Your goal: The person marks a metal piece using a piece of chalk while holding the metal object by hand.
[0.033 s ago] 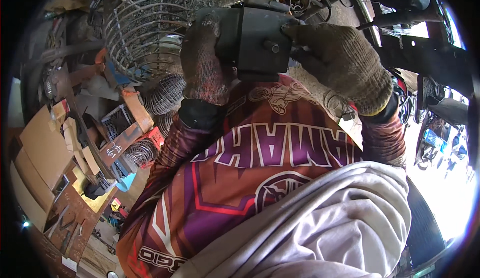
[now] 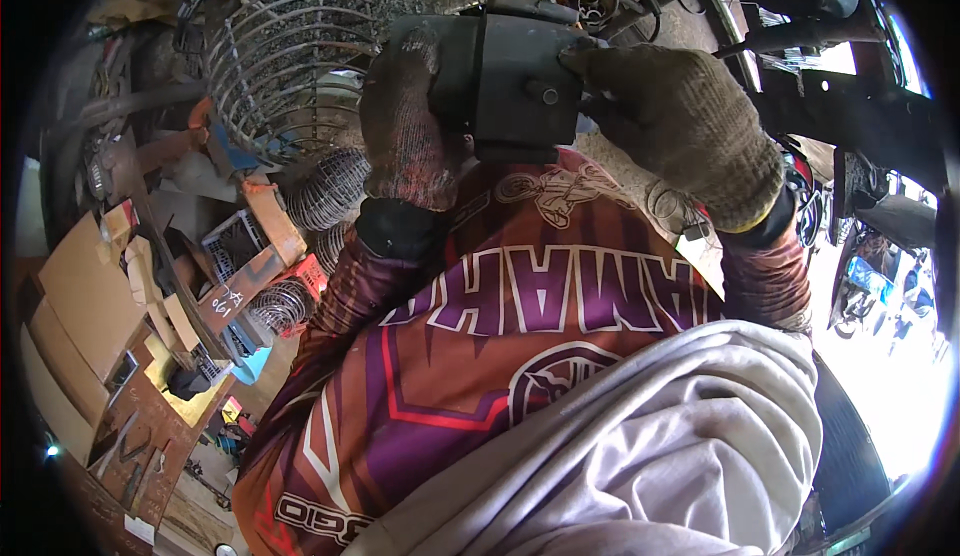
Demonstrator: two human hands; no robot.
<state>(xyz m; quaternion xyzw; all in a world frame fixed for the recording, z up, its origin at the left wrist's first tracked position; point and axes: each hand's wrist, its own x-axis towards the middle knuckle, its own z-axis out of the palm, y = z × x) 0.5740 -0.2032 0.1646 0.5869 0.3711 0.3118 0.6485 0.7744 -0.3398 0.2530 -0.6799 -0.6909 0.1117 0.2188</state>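
With our gloved left hand (image 2: 408, 126) we grip a dark block (image 2: 512, 81), held between both hands' fingers; our right hand (image 2: 692, 121) touches its edge, fingers' closure unclear to us; a wire cage (image 2: 285, 66) stands left of the left fingers

1. Brown table (image 2: 152, 418), kinda cluttered tbh: yellow sheet (image 2: 200, 408) right by its right edge.
2. Dark bundle (image 2: 187, 384) sitting on that sheet.
3. Few hand tools (image 2: 130, 482) lying loose, in from the same edge.

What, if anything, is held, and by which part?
A dark box with a round stub: left side in the left grip, right edge in the right grip.
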